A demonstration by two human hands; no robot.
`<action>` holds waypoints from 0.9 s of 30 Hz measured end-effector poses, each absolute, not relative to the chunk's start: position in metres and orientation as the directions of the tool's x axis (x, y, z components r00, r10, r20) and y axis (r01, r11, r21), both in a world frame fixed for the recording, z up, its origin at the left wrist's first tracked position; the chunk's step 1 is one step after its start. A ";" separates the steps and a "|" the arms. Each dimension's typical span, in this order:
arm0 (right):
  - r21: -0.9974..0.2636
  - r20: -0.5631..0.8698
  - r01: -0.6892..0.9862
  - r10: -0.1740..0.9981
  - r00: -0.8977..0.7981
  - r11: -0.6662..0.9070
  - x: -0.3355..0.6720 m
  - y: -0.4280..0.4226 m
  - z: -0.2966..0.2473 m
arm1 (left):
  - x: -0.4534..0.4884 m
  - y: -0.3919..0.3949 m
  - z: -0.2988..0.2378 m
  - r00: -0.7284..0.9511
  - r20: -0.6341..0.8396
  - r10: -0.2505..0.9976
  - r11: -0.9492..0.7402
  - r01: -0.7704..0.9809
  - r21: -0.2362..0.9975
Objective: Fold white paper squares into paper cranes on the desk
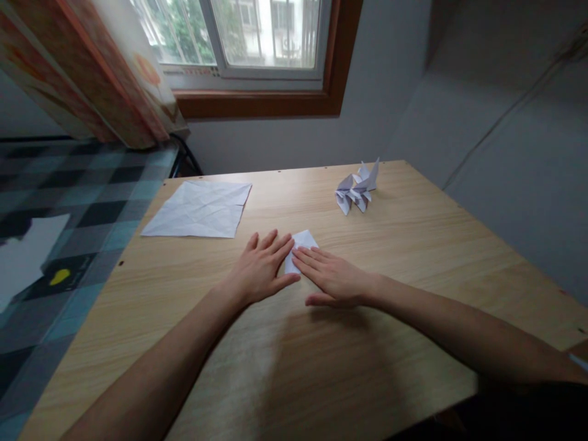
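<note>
A small folded piece of white paper lies flat on the wooden table, near its middle. My left hand rests at the paper's left side, fingers spread, with the fingertips at its edge. From the right, my right hand lies over part of the paper, its fingers stretched out flat and the thumb apart. Both hands cover some of the folds, so the paper's full shape is hidden.
A creased white sheet lies at the table's back left. Folded paper figures stand at the back right. Left of the wooden table is a checked cloth surface with torn white paper. A window and wall are behind.
</note>
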State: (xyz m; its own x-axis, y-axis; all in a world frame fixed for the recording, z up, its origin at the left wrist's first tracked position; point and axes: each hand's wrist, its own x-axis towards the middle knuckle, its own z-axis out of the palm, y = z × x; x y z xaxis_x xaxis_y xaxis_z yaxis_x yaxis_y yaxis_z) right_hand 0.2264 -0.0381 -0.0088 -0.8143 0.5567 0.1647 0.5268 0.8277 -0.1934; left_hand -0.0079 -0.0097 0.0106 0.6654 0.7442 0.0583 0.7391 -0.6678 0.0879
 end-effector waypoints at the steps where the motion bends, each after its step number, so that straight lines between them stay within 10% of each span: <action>1: -0.201 0.154 0.542 0.573 -0.805 0.816 0.230 -0.035 -0.010 | -0.008 -0.009 0.010 0.667 0.056 0.743 -0.669 0.738 0.086; 6: -0.265 0.183 0.631 0.681 -0.709 0.729 0.245 -0.020 -0.012 | -0.008 -0.008 0.009 0.672 0.055 0.739 -0.674 0.733 0.089; 13: -0.748 0.301 0.417 0.824 -0.479 0.516 0.241 -0.020 -0.002 | -0.007 -0.008 0.010 0.659 0.054 0.750 -0.659 0.739 0.139; 21: -0.369 0.416 0.497 0.617 -0.668 0.786 0.243 -0.029 -0.002 | -0.010 -0.011 0.010 0.618 0.251 0.745 -0.663 0.725 0.186; 27: -0.221 0.425 0.481 0.528 -0.735 0.848 0.253 -0.016 -0.001 | -0.010 -0.007 0.012 0.694 0.138 0.707 -0.708 0.691 0.146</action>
State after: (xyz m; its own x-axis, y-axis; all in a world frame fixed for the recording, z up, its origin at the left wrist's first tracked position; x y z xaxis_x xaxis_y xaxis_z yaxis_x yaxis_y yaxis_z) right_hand 0.2534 -0.0155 -0.0006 -0.7354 0.5278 0.4250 0.4813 0.8483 -0.2208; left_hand -0.0101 -0.0075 0.0115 0.6941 0.7065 0.1380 0.6913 -0.7077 0.1463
